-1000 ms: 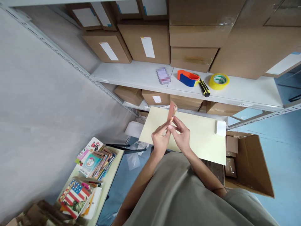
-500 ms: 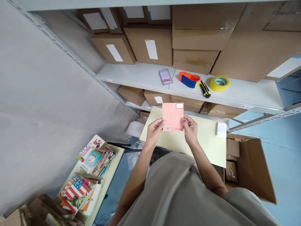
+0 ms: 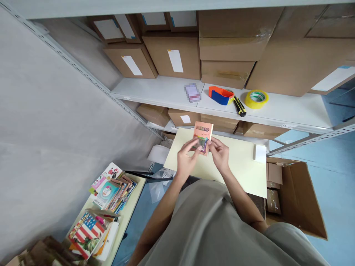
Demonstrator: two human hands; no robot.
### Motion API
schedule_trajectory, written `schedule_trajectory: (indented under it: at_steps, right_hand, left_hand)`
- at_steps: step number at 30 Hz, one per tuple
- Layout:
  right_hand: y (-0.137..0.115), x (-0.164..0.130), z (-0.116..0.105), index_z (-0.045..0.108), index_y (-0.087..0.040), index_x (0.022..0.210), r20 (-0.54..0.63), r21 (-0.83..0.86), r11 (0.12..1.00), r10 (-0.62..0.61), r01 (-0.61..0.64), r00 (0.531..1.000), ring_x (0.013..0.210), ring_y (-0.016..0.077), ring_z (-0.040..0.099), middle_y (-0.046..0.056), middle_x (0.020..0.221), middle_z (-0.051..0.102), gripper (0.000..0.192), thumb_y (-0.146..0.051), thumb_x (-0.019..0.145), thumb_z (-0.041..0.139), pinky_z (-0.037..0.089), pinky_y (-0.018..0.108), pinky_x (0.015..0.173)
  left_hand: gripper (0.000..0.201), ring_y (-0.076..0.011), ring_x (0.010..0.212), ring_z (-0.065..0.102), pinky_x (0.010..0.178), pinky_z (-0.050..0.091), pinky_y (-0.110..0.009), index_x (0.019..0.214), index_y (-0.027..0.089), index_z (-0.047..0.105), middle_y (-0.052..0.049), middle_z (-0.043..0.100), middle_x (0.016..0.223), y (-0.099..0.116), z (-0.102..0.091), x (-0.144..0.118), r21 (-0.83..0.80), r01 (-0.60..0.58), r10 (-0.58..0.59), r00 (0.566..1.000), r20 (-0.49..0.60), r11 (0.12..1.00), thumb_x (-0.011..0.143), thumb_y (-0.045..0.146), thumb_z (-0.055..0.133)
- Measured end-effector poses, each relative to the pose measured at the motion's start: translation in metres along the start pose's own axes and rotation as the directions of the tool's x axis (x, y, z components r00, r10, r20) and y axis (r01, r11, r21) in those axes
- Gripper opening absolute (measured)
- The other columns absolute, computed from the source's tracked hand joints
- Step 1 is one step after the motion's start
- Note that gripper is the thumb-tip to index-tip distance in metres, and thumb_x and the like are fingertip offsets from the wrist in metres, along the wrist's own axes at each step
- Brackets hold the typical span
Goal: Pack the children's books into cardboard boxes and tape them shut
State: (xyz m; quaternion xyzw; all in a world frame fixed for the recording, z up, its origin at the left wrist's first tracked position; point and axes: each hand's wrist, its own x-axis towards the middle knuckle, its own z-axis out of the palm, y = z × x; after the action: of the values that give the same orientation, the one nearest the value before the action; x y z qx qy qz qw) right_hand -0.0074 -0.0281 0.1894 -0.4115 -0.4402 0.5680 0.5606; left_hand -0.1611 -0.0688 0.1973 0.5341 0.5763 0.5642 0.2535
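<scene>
A small pink book is held up over the pale yellow table, turned at an angle, with its illustrated front cover and part of its page edge showing. My right hand pinches the lower right side of it between thumb and fingers. Across the lower left of the cover lie the slightly blurred fingers of my left hand, closed on that side. Those fingers hide part of the colourful picture.
Ahead, a shelf bears cardboard boxes, a tape dispenser, a utility knife and a tape roll. A white box stands at the table's right, beside an open carton. Books fill the left side table.
The book has turned from its barcoded back to its front cover and now appears narrower. My left fingers have moved from its left edge onto the cover. The view has shifted slightly.
</scene>
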Motion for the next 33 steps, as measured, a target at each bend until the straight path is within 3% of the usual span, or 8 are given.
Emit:
schedule_trajectory:
  at_steps: [3,7,11,14,18,21,28,33]
  right_hand:
    - [-0.003,0.006,-0.015,0.09,-0.022,0.122,0.002,-0.016,0.999,0.032,-0.032,0.999,0.096,0.0299,0.088,0.009,0.11,0.092,0.063,-0.075,0.087,0.091,0.075,0.046,0.087]
    - [-0.006,0.01,-0.023,0.09,-0.022,0.12,0.014,-0.053,0.998,0.027,-0.026,1.0,0.087,0.0265,0.085,0.007,0.104,0.092,0.062,-0.075,0.088,0.09,0.073,0.041,0.079]
    - [-0.008,0.013,-0.023,0.089,-0.024,0.122,0.028,-0.072,0.997,-0.001,0.003,1.0,0.084,0.0247,0.084,0.005,0.1,0.091,0.061,-0.075,0.089,0.089,0.072,0.041,0.081]
    - [-0.013,0.013,-0.022,0.087,-0.025,0.121,0.041,-0.077,0.995,-0.059,0.062,0.997,0.1,0.0287,0.088,0.008,0.112,0.092,0.057,-0.074,0.091,0.089,0.073,0.045,0.094]
    - [-0.023,0.01,-0.021,0.086,-0.028,0.115,0.091,-0.099,0.976,-0.183,0.192,0.979,0.137,0.0325,0.082,0.011,0.133,0.089,0.041,-0.065,0.098,0.088,0.06,0.054,0.127]
    - [-0.026,0.01,-0.02,0.086,-0.031,0.11,0.13,-0.135,0.962,-0.221,0.238,0.967,0.146,0.032,0.077,0.009,0.138,0.088,0.034,-0.064,0.1,0.087,0.051,0.056,0.137]
    - [-0.025,0.01,-0.022,0.091,-0.034,0.113,0.157,-0.153,0.956,-0.226,0.25,0.961,0.146,0.0315,0.077,0.006,0.142,0.087,0.03,-0.062,0.105,0.082,0.052,0.057,0.137]
    - [-0.017,0.013,-0.027,0.088,-0.03,0.125,0.059,-0.182,0.97,-0.153,0.162,0.986,0.117,0.032,0.088,0.008,0.122,0.092,0.046,-0.067,0.097,0.089,0.069,0.051,0.112]
  left_hand:
    - [0.055,-0.0256,0.109,0.082,0.086,0.069,-0.035,0.135,0.023,0.086,-0.017,0.084,0.14,-0.014,-0.019,0.019,-0.047,0.151,-0.152,0.988,-0.033,0.987,0.098,0.064,0.086]
    - [0.058,-0.0275,0.108,0.082,0.088,0.066,-0.036,0.127,0.02,0.088,-0.014,0.088,0.128,-0.02,-0.036,0.037,-0.164,0.25,-0.229,0.964,0.138,0.954,0.092,0.066,0.09]
    - [0.053,-0.0207,0.089,0.075,0.08,0.06,-0.031,0.125,0.021,0.088,-0.009,0.088,0.113,-0.015,-0.037,0.039,-0.132,0.206,-0.19,0.973,0.128,0.97,0.091,0.062,0.091]
    - [0.045,-0.018,0.082,0.07,0.076,0.056,-0.03,0.118,0.022,0.087,-0.006,0.085,0.102,-0.008,-0.036,0.037,-0.096,0.109,-0.101,0.991,0.086,0.989,0.095,0.061,0.088]
    - [0.038,-0.023,0.101,0.077,0.088,0.06,-0.034,0.107,0.024,0.085,-0.009,0.084,0.11,0.004,-0.038,0.037,-0.049,-0.082,0.084,0.996,0.035,0.995,0.103,0.061,0.082]
    - [0.035,-0.0261,0.116,0.079,0.104,0.061,-0.04,0.101,0.025,0.084,-0.011,0.084,0.118,0.01,-0.042,0.037,-0.037,-0.173,0.174,0.984,0.034,0.984,0.108,0.059,0.077]
    - [0.036,-0.0266,0.12,0.079,0.11,0.062,-0.043,0.1,0.026,0.083,-0.011,0.084,0.122,0.004,-0.045,0.036,-0.053,-0.142,0.144,0.989,0.033,0.988,0.108,0.061,0.077]
    - [0.049,-0.0216,0.095,0.078,0.091,0.063,-0.034,0.125,0.024,0.078,-0.008,0.084,0.105,-0.005,-0.045,0.033,-0.062,-0.01,0.011,1.0,0.014,0.998,0.098,0.063,0.088]
